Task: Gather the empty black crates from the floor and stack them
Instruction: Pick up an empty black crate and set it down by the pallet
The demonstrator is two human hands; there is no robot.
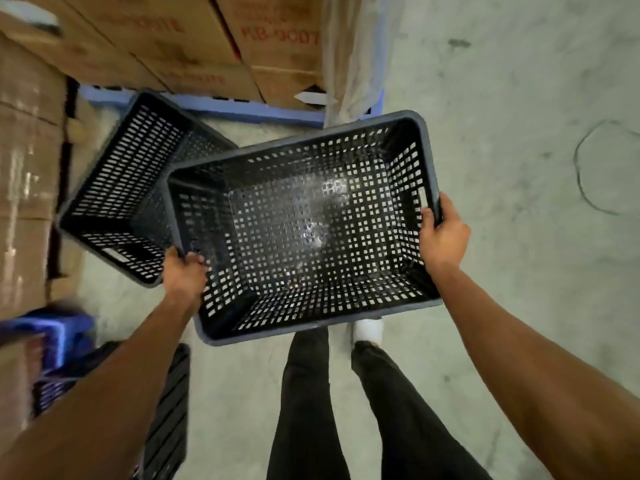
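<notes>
I hold an empty black perforated crate in the air above my legs, its open top facing me. My left hand grips its left rim near the front corner. On the right rim, by the handle slot, my right hand is closed. A second empty black crate rests on the floor to the left, tilted, and the held crate covers part of it.
Stacked cardboard boxes on a blue pallet stand ahead, more boxes line the left. A blue object and a black slatted piece lie at lower left. Bare concrete floor spreads to the right.
</notes>
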